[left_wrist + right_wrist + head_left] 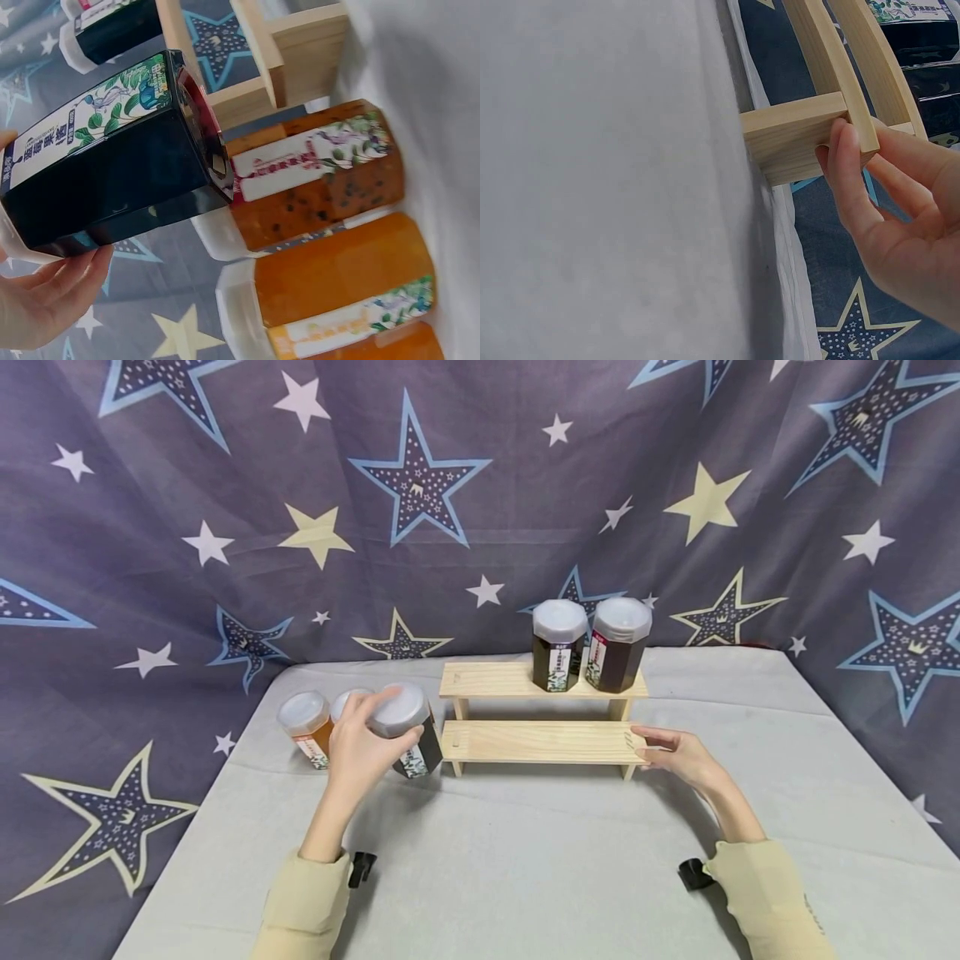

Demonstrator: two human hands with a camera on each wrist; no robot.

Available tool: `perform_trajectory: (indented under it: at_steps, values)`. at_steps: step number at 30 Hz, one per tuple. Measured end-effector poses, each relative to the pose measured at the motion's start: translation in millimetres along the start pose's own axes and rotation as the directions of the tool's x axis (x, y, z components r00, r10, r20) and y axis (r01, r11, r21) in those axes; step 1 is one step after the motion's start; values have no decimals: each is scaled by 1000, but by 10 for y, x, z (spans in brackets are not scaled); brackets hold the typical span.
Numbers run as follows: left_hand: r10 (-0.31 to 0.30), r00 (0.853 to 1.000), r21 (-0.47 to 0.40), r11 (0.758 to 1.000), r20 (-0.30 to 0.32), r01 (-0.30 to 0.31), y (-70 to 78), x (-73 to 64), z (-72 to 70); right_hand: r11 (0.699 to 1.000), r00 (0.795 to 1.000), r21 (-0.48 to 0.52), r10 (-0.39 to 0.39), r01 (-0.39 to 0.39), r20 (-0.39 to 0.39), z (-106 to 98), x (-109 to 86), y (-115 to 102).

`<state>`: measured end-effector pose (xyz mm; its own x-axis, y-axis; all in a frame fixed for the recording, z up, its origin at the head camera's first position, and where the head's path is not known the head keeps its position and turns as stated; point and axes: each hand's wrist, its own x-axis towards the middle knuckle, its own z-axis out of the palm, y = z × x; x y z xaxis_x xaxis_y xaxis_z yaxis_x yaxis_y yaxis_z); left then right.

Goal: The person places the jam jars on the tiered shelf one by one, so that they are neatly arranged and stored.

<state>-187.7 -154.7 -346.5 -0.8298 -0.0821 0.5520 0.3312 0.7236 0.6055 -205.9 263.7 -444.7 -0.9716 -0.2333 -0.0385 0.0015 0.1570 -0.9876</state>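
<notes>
My left hand (358,745) grips a dark jam jar (431,748) by its white lid, at the left end of a two-step wooden stand. In the left wrist view the jar (112,180) hangs tilted in the fingers, its patterned label showing. My right hand (688,762) pinches the right end of the stand's lower step (540,742); the right wrist view has thumb and fingers around the board's corner (861,135). Two dark jars, one (557,647) beside the other (619,647), stand on the upper step (487,680).
An orange jar (306,723) stands left of my left hand, with another white lid (347,702) partly hidden behind that hand. In the left wrist view, a seed-flecked amber jar (322,184) sits beside orange ones. A star-patterned cloth (480,527) hangs behind the pale table (517,860).
</notes>
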Motion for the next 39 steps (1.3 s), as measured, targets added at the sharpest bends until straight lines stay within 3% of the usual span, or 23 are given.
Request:
perform_trajectory:
  at_steps: [9,19,39]
  values:
    - [5,1000,-60,998,29,-3,185,191,32,1000,1000,1,18,-18,-8,1,-9,-6]
    - [51,999,-130,990,16,-49,324,388,144,1000,1000,4,14,-14,-14,1,-13,2]
    - [47,997,-93,995,64,-41,494,688,404,1000,1000,16,0,0,1,-3,8,20]
